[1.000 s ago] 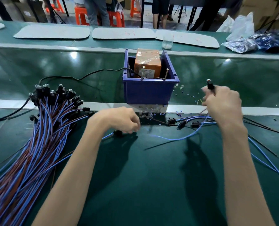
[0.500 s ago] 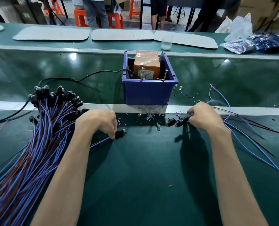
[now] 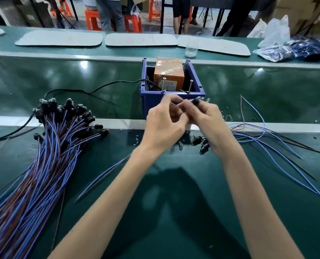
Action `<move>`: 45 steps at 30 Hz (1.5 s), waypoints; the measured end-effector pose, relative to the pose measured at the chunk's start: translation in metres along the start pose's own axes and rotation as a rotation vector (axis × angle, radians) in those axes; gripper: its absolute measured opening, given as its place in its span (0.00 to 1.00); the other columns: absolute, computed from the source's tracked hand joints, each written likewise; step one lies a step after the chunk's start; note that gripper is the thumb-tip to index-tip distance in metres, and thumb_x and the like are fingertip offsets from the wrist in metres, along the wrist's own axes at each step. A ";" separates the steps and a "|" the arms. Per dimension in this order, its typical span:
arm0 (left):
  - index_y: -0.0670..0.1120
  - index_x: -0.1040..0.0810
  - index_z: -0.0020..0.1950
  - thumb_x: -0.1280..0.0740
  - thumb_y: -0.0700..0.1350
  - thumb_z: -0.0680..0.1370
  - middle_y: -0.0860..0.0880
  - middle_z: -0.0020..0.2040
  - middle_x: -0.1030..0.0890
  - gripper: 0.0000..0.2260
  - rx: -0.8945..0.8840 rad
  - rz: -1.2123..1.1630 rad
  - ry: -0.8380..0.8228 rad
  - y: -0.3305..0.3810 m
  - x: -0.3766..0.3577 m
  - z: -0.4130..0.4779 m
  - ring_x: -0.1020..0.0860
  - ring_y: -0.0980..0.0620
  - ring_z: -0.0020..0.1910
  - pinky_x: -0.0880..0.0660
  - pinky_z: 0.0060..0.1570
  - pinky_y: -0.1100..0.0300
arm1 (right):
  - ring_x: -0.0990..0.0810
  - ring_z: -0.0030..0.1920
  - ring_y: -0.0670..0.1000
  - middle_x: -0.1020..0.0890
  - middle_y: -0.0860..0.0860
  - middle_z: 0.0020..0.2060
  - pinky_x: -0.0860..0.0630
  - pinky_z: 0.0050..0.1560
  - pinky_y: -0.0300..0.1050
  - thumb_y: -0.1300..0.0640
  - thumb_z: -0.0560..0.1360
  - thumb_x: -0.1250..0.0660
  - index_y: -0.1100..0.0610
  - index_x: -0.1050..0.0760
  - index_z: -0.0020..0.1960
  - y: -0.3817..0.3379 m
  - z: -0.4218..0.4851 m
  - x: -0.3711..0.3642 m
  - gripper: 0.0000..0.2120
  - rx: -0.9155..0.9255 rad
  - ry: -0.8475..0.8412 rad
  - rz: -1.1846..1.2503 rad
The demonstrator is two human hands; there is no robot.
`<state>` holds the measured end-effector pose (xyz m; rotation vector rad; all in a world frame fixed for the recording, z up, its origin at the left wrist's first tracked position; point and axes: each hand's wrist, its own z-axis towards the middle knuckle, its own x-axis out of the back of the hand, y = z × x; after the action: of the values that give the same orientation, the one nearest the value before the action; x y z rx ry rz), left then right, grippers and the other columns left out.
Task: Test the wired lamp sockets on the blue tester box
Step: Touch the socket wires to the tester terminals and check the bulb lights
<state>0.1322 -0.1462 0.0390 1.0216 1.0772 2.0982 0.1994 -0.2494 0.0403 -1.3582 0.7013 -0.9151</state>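
Right hand point(image 3: 207, 122) pinches a black lamp socket point(image 3: 196, 101), tip angled away. Left hand point(image 3: 164, 126) curls against it, grip unclear. The blue tester box point(image 3: 149, 102) stands just beyond both hands' fingertips.

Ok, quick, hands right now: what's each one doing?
Left hand: fingers curled, grip hidden by blur; cannot tell.
Right hand: pinches a black lamp socket.
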 end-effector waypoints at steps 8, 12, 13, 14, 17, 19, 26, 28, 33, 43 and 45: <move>0.38 0.21 0.53 0.47 0.61 0.80 0.40 0.54 0.17 0.28 0.849 -0.789 -0.268 0.008 -0.005 0.005 0.19 0.46 0.52 0.24 0.53 0.58 | 0.19 0.38 0.50 0.19 0.48 0.30 0.19 0.48 0.48 0.49 0.83 0.46 0.55 0.32 0.39 -0.017 0.001 0.015 0.17 0.043 0.301 0.337; 0.38 0.28 0.56 0.48 0.57 0.82 0.41 0.54 0.21 0.23 1.033 -1.244 0.053 0.005 0.000 0.009 0.23 0.44 0.55 0.29 0.57 0.53 | 0.38 0.23 0.46 0.35 0.46 0.22 0.28 0.29 0.40 0.47 0.83 0.48 0.55 0.36 0.37 -0.028 -0.002 0.021 0.19 0.046 0.266 0.494; 0.40 0.28 0.52 0.49 0.56 0.83 0.42 0.51 0.21 0.21 1.032 -1.294 0.153 0.005 0.001 0.010 0.22 0.45 0.52 0.29 0.57 0.53 | 0.41 0.23 0.45 0.37 0.45 0.22 0.34 0.26 0.37 0.47 0.83 0.48 0.54 0.37 0.37 -0.029 -0.003 0.023 0.19 0.041 0.245 0.490; 0.41 0.28 0.48 0.50 0.54 0.83 0.43 0.46 0.21 0.20 1.013 -1.352 0.259 0.006 0.002 0.011 0.22 0.46 0.48 0.28 0.54 0.54 | 0.43 0.23 0.44 0.39 0.45 0.22 0.39 0.24 0.36 0.48 0.83 0.46 0.54 0.37 0.36 -0.031 -0.004 0.026 0.18 0.033 0.222 0.469; 0.43 0.29 0.41 0.51 0.53 0.84 0.48 0.32 0.29 0.20 0.883 -1.470 0.495 0.007 0.006 0.014 0.28 0.52 0.28 0.28 0.35 0.60 | 0.45 0.23 0.43 0.39 0.44 0.23 0.47 0.22 0.36 0.56 0.81 0.42 0.54 0.35 0.36 -0.033 -0.005 0.035 0.14 0.004 0.214 0.391; 0.45 0.31 0.40 0.50 0.53 0.84 0.51 0.25 0.35 0.19 0.774 -1.413 0.535 0.009 0.009 0.015 0.37 0.55 0.21 0.37 0.23 0.64 | 0.44 0.24 0.43 0.37 0.45 0.24 0.46 0.23 0.35 0.61 0.79 0.43 0.57 0.30 0.39 -0.033 -0.005 0.039 0.10 -0.007 0.261 0.360; 0.49 0.36 0.33 0.48 0.56 0.83 0.55 0.23 0.39 0.21 0.607 -0.661 -0.111 0.014 0.015 0.014 0.44 0.58 0.19 0.46 0.19 0.66 | 0.41 0.27 0.44 0.36 0.47 0.29 0.42 0.26 0.35 0.50 0.83 0.44 0.53 0.26 0.50 -0.031 -0.005 0.033 0.11 0.056 0.236 0.385; 0.49 0.36 0.34 0.49 0.58 0.82 0.55 0.23 0.39 0.21 0.622 -0.567 -0.305 0.017 0.014 0.013 0.44 0.59 0.19 0.47 0.18 0.67 | 0.44 0.26 0.43 0.39 0.46 0.28 0.44 0.23 0.34 0.50 0.82 0.42 0.53 0.24 0.50 -0.030 -0.006 0.028 0.11 0.049 0.192 0.355; 0.49 0.33 0.36 0.51 0.58 0.83 0.56 0.23 0.38 0.20 0.563 -0.443 -0.492 0.018 0.010 0.008 0.44 0.59 0.20 0.48 0.21 0.67 | 0.46 0.23 0.42 0.40 0.43 0.21 0.47 0.20 0.32 0.58 0.77 0.33 0.61 0.20 0.38 -0.026 -0.008 0.013 0.11 -0.075 0.141 0.286; 0.48 0.25 0.35 0.46 0.54 0.83 0.55 0.24 0.39 0.21 0.516 -0.446 -0.496 0.011 0.014 0.010 0.45 0.58 0.21 0.49 0.23 0.66 | 0.30 0.24 0.41 0.22 0.50 0.30 0.39 0.20 0.29 0.60 0.73 0.29 0.59 0.18 0.41 -0.025 -0.010 0.001 0.04 -0.123 0.111 0.245; 0.47 0.25 0.38 0.47 0.54 0.83 0.55 0.24 0.36 0.20 0.539 -0.476 -0.515 0.010 0.012 0.010 0.43 0.58 0.21 0.48 0.26 0.63 | 0.28 0.24 0.41 0.21 0.49 0.27 0.37 0.21 0.29 0.63 0.74 0.30 0.61 0.19 0.41 -0.025 -0.012 -0.002 0.04 -0.103 0.104 0.275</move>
<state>0.1324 -0.1387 0.0560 1.2952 1.4565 1.1031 0.1849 -0.2531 0.0640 -1.2716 1.0000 -0.7413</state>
